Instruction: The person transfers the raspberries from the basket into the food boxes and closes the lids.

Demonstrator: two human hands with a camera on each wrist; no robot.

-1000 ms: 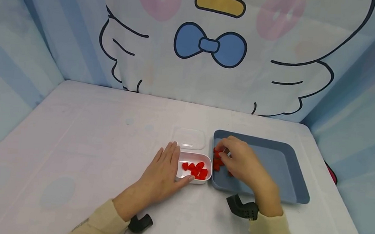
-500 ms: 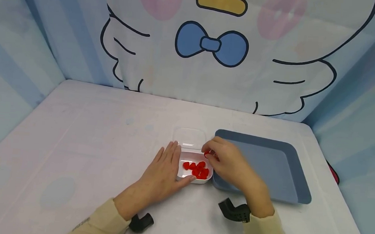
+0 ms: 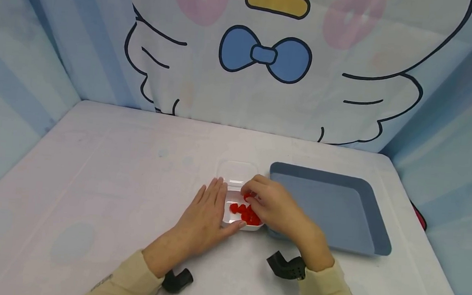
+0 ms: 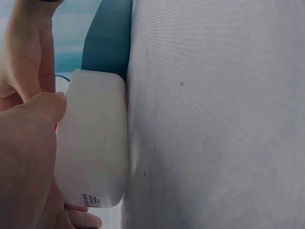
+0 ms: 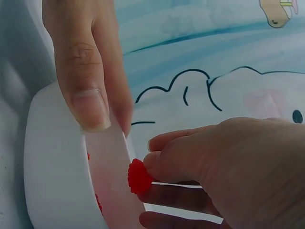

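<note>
Touching the left hand (image 3: 205, 221), the white box (image 4: 93, 138) bears blurred print (image 4: 90, 199).

The arms (image 3: 128, 277) are reaching forward and slanting in toward each other, beige sleeves (image 3: 333, 289) ending short of bare wrists (image 3: 161, 254). The left hand (image 3: 201, 217) is lying back upward, its fingers (image 3: 213, 194) stretching straight and close together, its thumb (image 3: 234, 228) spreading sideways. Just beside it, the right hand (image 3: 275, 205) is arching with bent fingers (image 3: 249, 185), thumb and fingers pinching at their tips.
</note>
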